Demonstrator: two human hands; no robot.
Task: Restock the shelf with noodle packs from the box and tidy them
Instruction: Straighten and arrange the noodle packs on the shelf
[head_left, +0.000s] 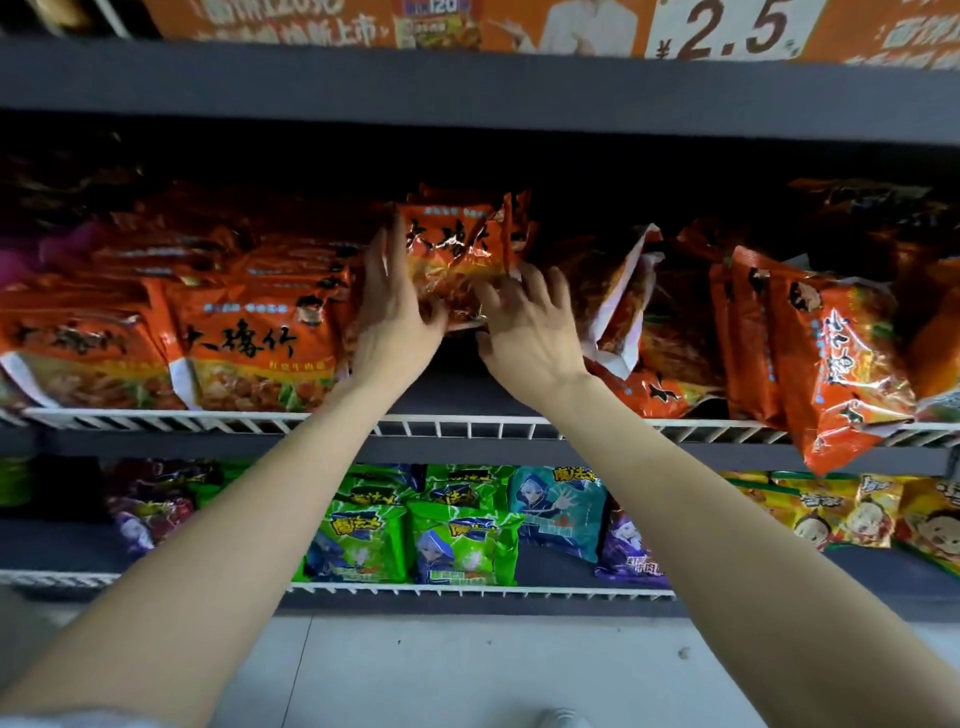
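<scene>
Orange noodle pack (457, 254) sits on middle shelf (467, 427), tilted, between stacked orange rows. Left hand (397, 312) presses its left edge, fingers straight; right hand (530, 322) fingers spread against its lower right corner.

The noodle packs (457, 254) are orange with black brush lettering and a picture of food low on the front. The shelf (467, 83) is dark grey, its wire rail (467, 428) white. Below lie green packets (462, 545), a teal packet (558, 514), purple packets (626, 551) and yellow packets (831, 512) with cartoon figures. The banner (332, 21) above is orange with dark digits on a white price tag (727, 28).
</scene>
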